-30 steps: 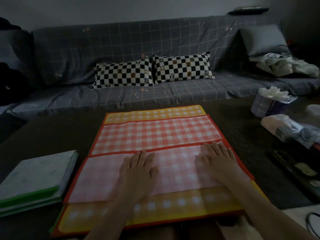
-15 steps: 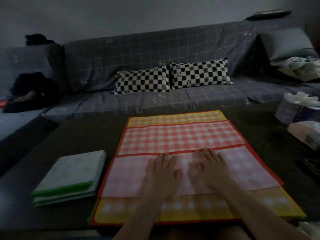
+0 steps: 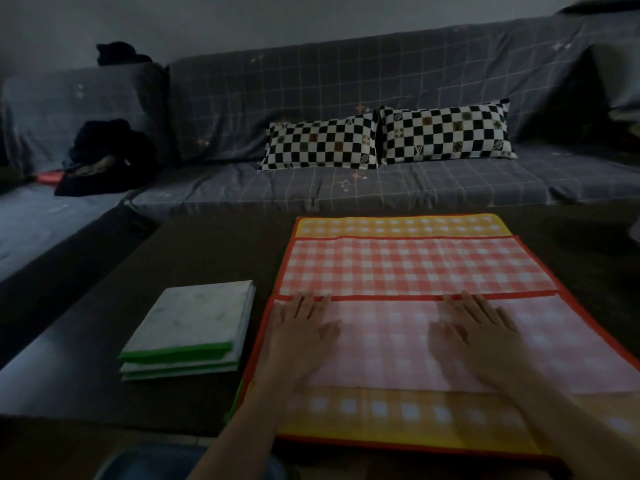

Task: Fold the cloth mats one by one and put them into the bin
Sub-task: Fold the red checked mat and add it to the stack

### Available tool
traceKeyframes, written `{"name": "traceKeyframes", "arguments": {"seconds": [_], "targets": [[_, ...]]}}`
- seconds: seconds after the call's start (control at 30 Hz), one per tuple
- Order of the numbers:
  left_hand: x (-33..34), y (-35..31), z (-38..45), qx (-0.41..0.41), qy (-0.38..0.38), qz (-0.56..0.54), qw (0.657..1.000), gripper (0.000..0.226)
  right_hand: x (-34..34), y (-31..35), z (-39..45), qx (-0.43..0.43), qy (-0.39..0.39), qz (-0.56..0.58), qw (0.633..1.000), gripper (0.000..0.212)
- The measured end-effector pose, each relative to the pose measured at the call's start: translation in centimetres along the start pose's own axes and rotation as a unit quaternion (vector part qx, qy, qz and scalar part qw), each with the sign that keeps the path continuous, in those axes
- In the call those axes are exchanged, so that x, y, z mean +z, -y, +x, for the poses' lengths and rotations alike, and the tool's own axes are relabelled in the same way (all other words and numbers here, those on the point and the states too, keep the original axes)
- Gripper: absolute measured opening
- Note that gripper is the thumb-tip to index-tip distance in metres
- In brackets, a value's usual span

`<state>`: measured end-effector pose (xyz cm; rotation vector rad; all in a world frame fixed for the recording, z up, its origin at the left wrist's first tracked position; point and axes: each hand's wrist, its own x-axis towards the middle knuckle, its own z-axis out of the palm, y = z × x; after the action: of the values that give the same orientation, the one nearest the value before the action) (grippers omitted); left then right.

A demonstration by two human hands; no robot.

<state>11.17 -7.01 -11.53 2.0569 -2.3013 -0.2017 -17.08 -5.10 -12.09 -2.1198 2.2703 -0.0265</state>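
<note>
Flat and palm-down, both hands lie on the red checked mat [image 3: 415, 268], forearms reaching in from the near edge of the table [image 3: 194, 258]. The left hand [image 3: 304, 330] lies near the mat's left border, its fingers [image 3: 306, 301] straight and slightly spread, their tips at the red hem that runs across the mat where the paler folded-over half ends. The right hand [image 3: 474, 330] lies towards the right side in the same pose, fingers extended and fanned, tips also at that hem. Neither hand curls round or pinches the cloth; the palms simply press on the pale pink flap (the underside of the mat, turned up and laid over its near half). Beyond the fingertips the brighter red check stretches away towards the sofa.

Beneath it lies a yellow checked mat [image 3: 401, 225], showing as a strip at the far edge and a wider band at the near edge, under both wrists. A sliver of green cloth peeps out at the stack's near left corner.

Just left of the mats, apart from them, sits a pile of folded green-edged mats [image 3: 194, 323]. Behind the table stands a grey grid-patterned sofa [image 3: 311, 81] with two black-and-white checkered cushions [image 3: 388, 138] and a dark heap of clothing [image 3: 107, 154] at its left end.
</note>
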Motion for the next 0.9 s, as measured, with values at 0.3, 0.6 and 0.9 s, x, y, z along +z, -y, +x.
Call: {"name": "traceKeyframes", "arguments": {"seconds": [0.3, 0.6, 0.9], "targets": [[-1.0, -1.2, 0.0, -0.011, 0.031, -0.006, 0.999, 0.059, -0.9, -0.3, 0.0, -0.005, 0.046, 0.044, 0.998, 0.056], [-3.5, -7.1, 5.5, 0.056, -0.007, -0.101, 0.993, 0.046, -3.4, -0.9, 5.9, -0.032, -0.017, 0.085, 0.996, 0.047], [-2.7, -9.2, 18.3, 0.059, -0.023, -0.14, 0.988, 0.039, -2.3, -2.1, 17.7, -0.053, -0.031, 0.094, 0.994, 0.048]]}}
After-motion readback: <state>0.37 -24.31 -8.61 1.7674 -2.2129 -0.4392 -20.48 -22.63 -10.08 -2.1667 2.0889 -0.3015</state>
